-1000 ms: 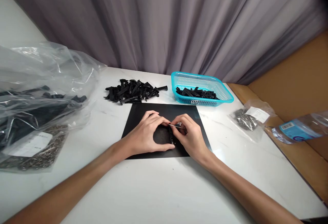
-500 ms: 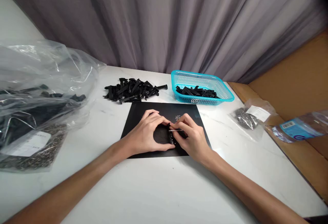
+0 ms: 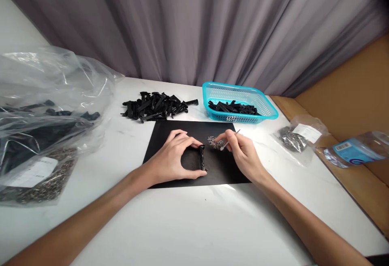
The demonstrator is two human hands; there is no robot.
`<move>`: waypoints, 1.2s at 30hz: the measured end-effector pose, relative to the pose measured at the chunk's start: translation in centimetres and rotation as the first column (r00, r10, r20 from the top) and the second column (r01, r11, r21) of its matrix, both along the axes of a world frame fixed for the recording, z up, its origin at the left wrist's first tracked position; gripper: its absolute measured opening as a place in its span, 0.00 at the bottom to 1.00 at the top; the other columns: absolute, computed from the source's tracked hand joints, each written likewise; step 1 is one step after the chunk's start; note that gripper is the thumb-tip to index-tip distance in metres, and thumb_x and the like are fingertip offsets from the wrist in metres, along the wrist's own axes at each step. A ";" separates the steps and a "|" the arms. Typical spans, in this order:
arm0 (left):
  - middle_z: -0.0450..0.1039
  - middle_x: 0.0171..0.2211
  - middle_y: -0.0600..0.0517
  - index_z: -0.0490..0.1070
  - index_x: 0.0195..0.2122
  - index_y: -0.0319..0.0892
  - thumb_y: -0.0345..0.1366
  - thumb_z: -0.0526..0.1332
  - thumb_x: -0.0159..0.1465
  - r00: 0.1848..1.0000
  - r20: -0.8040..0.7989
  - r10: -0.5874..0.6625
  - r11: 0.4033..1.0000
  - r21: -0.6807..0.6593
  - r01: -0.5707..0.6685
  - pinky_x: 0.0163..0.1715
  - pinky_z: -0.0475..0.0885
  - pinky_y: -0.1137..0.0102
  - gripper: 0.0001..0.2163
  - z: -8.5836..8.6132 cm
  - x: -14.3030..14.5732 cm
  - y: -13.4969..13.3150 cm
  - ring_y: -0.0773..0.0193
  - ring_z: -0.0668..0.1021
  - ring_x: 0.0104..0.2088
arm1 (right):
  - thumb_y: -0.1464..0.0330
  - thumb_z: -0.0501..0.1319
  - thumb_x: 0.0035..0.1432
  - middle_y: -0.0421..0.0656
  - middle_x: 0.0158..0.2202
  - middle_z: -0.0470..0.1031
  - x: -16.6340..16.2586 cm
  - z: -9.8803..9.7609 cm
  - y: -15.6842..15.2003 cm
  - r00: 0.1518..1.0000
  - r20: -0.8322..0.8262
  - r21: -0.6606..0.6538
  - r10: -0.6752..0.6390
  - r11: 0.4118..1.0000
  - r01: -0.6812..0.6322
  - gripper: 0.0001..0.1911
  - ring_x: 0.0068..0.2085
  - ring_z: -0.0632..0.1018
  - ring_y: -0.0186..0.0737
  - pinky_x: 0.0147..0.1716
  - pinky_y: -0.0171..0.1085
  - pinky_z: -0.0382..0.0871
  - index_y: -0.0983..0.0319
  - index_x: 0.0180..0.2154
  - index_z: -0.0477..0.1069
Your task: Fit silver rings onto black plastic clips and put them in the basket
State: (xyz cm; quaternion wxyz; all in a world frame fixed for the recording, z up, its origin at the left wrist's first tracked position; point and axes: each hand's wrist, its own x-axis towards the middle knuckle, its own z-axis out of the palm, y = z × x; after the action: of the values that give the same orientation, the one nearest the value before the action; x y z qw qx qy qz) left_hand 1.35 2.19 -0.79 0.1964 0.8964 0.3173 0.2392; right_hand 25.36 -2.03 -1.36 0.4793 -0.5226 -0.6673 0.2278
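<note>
My left hand (image 3: 173, 156) grips a narrow black plastic part (image 3: 202, 159) by its two ends, thumb at the near end and fingertips at the far end. The part stands over the black mat (image 3: 179, 181). To its right, my right hand (image 3: 241, 148) keeps a thin light stick with a whitish tip (image 3: 225, 146) in its fingers; its exact kind is unclear. The index fingertip of that hand reaches a small pile of tiny shiny metal pieces (image 3: 214, 142) on the mat. Whether it has picked one up cannot be seen.
Beyond the mat lie a heap of black plastic parts (image 3: 154, 106) and a blue basket (image 3: 269, 114) holding more. Large clear plastic bags (image 3: 60, 79) fill the left side. At right are a small bag of metal pieces (image 3: 293, 138) and a plastic bottle (image 3: 355, 150).
My right hand has moved right, from the black part to the metal pile, with the stick still in it. My left hand keeps its hold in about the same place.
</note>
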 end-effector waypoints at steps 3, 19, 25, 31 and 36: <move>0.78 0.46 0.47 0.74 0.50 0.44 0.54 0.74 0.52 1.000 -0.003 -0.001 1.000 0.011 0.001 0.62 0.65 0.49 0.29 -0.1 0.0 0.0 0.44 0.67 0.57 | 0.55 0.60 0.70 0.40 0.29 0.74 -0.4 -0.6 0.5 0.966 -0.230 -0.086 0.119 0.986 -0.142 0.17 0.28 0.74 0.35 0.29 0.36 0.70 0.61 0.36 0.77; 0.78 0.47 0.48 0.74 0.49 0.44 0.54 0.74 0.52 1.000 -0.004 -0.008 1.000 0.015 0.008 0.63 0.63 0.49 0.28 0.0 0.1 0.0 0.45 0.68 0.57 | 0.59 0.65 0.67 0.42 0.32 0.80 -1.1 -1.4 0.7 0.933 -0.326 -0.062 0.153 0.981 -0.183 0.12 0.31 0.81 0.37 0.34 0.37 0.78 0.61 0.38 0.78; 0.78 0.47 0.48 0.73 0.50 0.44 0.54 0.74 0.52 1.000 -0.003 -0.023 0.999 0.034 0.023 0.63 0.62 0.49 0.28 0.0 0.1 0.0 0.46 0.70 0.56 | 0.58 0.62 0.69 0.42 0.31 0.79 -1.1 -1.0 0.4 0.947 -0.296 -0.028 0.122 0.990 -0.136 0.14 0.31 0.80 0.36 0.34 0.36 0.77 0.60 0.36 0.77; 0.75 0.47 0.48 0.67 0.56 0.44 0.47 0.72 0.57 0.999 -0.033 -0.039 0.997 0.072 0.042 0.60 0.67 0.52 0.28 0.5 0.3 -0.2 0.50 0.74 0.52 | 0.58 0.61 0.70 0.40 0.28 0.78 -1.2 -0.4 0.3 0.918 -0.377 -0.021 0.124 0.990 -0.143 0.16 0.27 0.78 0.33 0.29 0.34 0.74 0.61 0.33 0.75; 0.67 0.57 0.47 0.69 0.56 0.49 0.39 0.67 0.64 0.995 0.098 0.000 1.000 -0.030 0.003 0.59 0.72 0.57 0.19 0.6 0.4 -0.9 0.55 0.78 0.53 | 0.56 0.62 0.69 0.42 0.27 0.81 -1.4 -0.1 0.1 0.864 -0.480 -0.078 0.154 0.973 -0.216 0.16 0.25 0.80 0.36 0.29 0.37 0.77 0.61 0.34 0.75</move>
State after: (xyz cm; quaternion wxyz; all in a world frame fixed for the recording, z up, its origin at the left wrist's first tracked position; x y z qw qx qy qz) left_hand 1.73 1.34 -0.16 0.2253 0.8807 0.3104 0.2778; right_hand 23.93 -1.97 -1.41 0.5678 -0.4150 -0.5619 0.4354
